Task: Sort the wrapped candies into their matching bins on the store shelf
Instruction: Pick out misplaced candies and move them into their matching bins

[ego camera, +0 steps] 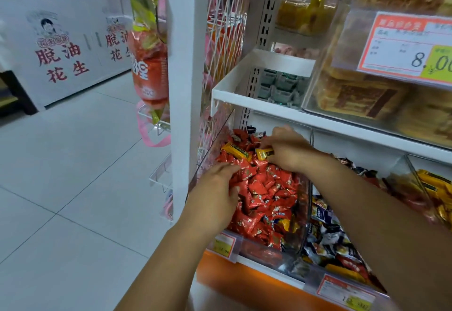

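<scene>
Picking strays out of the wrong bin is the step in hand, judging by the layout. Left hand (215, 188) lies on the heap of small red foil-wrapped candies (264, 188) at the left side of the clear plastic bin (308, 188). Its fingers (230, 169) are fairly straight and close together, with the tips on the wrappers and no pinch visible. It looks like it is steadying or parting the pile. A long yellow-wrapped candy bar (235, 152) lies loose on top of the red heap toward the back, just left of the right hand and touched by neither hand. Right hand (288, 150) reaches in under the white shelf board (269, 109). Its fingertips are pressed onto a second yellow-wrapped candy (264, 153), pinching one end, and that piece sits just above the red pile, near the loose one. Next to the right comes a bin of mixed dark, blue and orange wrapped candies (325, 232), and at the far right a bin holding yellow packs (433, 186). That far bin is probably where the yellow ones belong, though blur keeps me from confirming the wrappers match. The next move needs the pinched piece lifted clear of the bin wall and carried right across the mixed bin. The loose yellow bar is left to fetch, and a few yellow bits low at the front of the red heap may need digging out.
</scene>
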A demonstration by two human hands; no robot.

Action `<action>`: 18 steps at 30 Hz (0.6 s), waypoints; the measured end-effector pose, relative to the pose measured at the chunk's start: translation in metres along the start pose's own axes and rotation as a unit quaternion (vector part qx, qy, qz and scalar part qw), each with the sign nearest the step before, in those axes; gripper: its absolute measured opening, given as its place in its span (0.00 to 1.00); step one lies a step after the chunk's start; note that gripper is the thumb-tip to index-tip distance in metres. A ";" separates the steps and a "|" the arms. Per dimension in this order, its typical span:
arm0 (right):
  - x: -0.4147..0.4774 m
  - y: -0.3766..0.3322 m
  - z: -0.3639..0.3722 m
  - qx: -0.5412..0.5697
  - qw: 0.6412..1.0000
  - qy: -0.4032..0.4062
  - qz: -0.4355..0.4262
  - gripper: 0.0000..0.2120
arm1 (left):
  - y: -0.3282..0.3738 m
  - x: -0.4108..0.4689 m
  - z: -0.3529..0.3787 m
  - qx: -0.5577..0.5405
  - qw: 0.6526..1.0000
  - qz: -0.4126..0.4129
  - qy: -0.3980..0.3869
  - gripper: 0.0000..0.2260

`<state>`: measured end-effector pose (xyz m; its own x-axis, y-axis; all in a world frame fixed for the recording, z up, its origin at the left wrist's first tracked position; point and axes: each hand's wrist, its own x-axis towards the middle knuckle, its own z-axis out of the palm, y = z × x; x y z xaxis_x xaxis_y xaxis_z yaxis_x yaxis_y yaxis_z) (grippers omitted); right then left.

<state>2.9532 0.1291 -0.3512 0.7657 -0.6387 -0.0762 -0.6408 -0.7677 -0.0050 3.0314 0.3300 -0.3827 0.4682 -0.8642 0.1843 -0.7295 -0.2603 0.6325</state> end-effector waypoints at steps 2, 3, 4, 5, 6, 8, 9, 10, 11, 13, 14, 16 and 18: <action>-0.002 -0.005 -0.014 0.063 0.998 0.025 0.010 0.07 | -0.003 0.000 -0.002 -0.001 1.000 0.002 0.010 0.21; -0.002 -0.011 -0.020 0.131 0.991 0.032 0.009 0.05 | -0.005 0.000 -0.002 0.001 1.000 0.002 0.016 0.21; 0.001 -0.018 -0.023 0.173 0.984 0.029 -0.006 0.04 | -0.006 0.001 -0.003 0.003 1.000 0.001 0.020 0.21; 0.004 -0.028 -0.023 0.182 0.983 0.017 -0.024 0.05 | -0.006 0.000 -0.003 0.004 1.000 0.001 0.020 0.21; 0.007 -0.039 -0.019 0.162 0.986 -0.002 -0.047 0.05 | -0.006 0.000 -0.003 0.003 1.000 0.001 0.018 0.22; 0.019 -0.056 0.006 0.108 0.990 -0.029 -0.084 0.11 | -0.006 0.000 -0.003 -0.001 1.000 0.001 0.017 0.22; 0.028 -0.060 0.018 0.081 0.992 -0.037 -0.089 0.14 | -0.006 -0.001 -0.003 -0.004 1.000 0.001 0.018 0.22; 0.034 -0.061 0.026 0.069 0.994 -0.036 -0.078 0.15 | -0.006 -0.001 -0.003 -0.006 1.000 0.000 0.019 0.21; 0.036 -0.059 0.026 0.072 0.996 -0.028 -0.055 0.14 | -0.007 -0.001 -0.003 -0.007 1.000 -0.002 0.020 0.21; 0.024 -0.052 0.014 0.137 0.990 -0.004 -0.020 0.11 | -0.007 -0.001 -0.003 -0.005 1.000 -0.002 0.016 0.21; 0.014 -0.048 0.006 0.195 0.981 0.017 -0.012 0.11 | -0.006 -0.001 -0.003 -0.002 1.000 -0.002 0.014 0.21; -0.018 -0.039 -0.009 0.281 0.957 0.077 -0.005 0.13 | -0.001 -0.001 -0.003 0.002 1.000 0.001 0.012 0.22; -0.058 -0.025 -0.017 0.309 0.939 0.149 0.004 0.14 | 0.009 -0.001 0.000 -0.001 1.000 0.011 0.012 0.21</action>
<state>2.9263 0.1845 -0.3295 0.6826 -0.7019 0.2037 -0.4859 -0.6440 -0.5909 3.0247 0.3289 -0.3772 0.4638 -0.8593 0.2157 -0.7389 -0.2409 0.6293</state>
